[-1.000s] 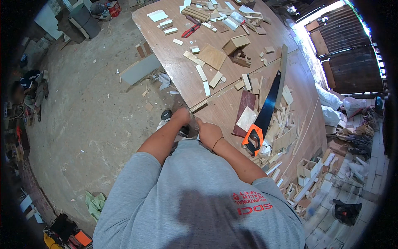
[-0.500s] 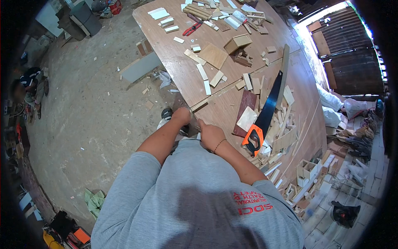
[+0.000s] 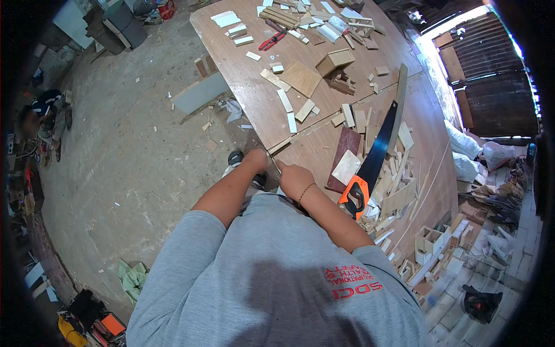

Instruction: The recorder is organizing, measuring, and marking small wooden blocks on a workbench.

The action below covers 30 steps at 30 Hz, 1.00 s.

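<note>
A thin wooden strip [image 3: 281,146] is gripped at the table edge [image 3: 260,136] by both the left hand [image 3: 256,159] and the right hand [image 3: 293,178], its long axis running up-right away from closed fingers.

Colours on the brown wooden desk [image 3: 260,87]

A black-bladed handsaw with orange handle [image 3: 370,165], red-handled pliers [image 3: 272,40] and pale wood offcuts [image 3: 399,191] are seen.
</note>
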### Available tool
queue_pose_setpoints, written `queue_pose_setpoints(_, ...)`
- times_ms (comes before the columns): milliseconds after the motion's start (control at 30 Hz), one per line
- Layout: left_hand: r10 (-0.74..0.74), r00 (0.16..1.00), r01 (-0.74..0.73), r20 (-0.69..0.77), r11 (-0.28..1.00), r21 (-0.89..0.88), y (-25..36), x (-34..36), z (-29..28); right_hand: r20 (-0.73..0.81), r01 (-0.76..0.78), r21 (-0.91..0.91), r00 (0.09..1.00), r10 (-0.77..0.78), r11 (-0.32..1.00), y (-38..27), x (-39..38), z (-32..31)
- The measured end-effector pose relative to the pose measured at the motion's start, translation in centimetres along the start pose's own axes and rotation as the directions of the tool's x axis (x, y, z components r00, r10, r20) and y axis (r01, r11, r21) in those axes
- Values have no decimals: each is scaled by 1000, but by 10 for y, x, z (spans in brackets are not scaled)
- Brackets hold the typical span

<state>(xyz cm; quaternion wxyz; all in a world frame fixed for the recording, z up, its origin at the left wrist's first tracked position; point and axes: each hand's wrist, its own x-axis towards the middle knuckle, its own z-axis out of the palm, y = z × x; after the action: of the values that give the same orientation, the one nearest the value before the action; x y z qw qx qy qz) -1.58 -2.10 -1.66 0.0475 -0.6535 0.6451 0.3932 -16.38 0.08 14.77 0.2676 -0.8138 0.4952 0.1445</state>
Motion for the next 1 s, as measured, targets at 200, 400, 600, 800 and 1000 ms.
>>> queue_pose_setpoints(200,-115,992,117,59,993,-25,5,-5,-3,60,33,-74,998,-29,997,-10,-9,-14)
queue_pose_setpoints(400,-59,993,56,103,998,31,1,4,2,53,-15,-24,998,17,1000,6,29,22)
queue_pose_setpoints(600,19,1000,-19,5,1000,0,-1,4,4,70,20,-41,997,-17,999,2,6,3)
queue_pose_setpoints(800,-10,995,4,99,998,62,-4,10,2,88,-4,-30,996,7,1000,6,39,23)
queue_pose_setpoints(1000,26,995,-26,101,1000,5,1,5,-4,110,-26,-41,993,30,999,-5,5,-1)
